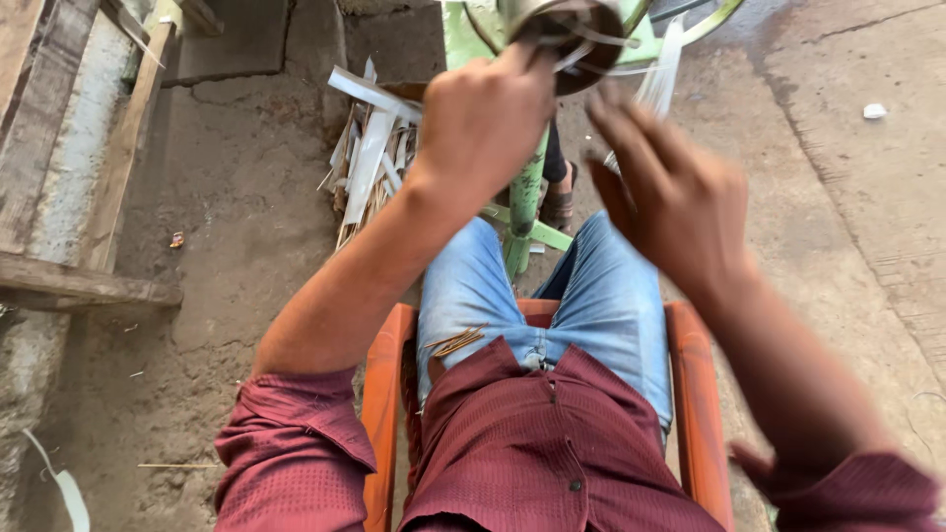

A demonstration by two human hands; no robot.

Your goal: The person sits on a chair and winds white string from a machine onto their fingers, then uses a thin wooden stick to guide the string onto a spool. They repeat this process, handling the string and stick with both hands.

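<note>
Pale strips (591, 44) sit at the metal drum (567, 25) of the green machine (527, 187), top centre of frame. My left hand (483, 123) is closed on them; my right hand (670, 192) is spread open just beside, blurred.

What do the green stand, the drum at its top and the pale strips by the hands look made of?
Green stand: looks like painted metal, with angled bars and a glossy, chipped coat. Drum: likely bare metal, grey with a dull shine. Pale strips: thin, flat and fibrous, probably split cane or leaf; the blur leaves it open. Left hand reaches the drum.
</note>
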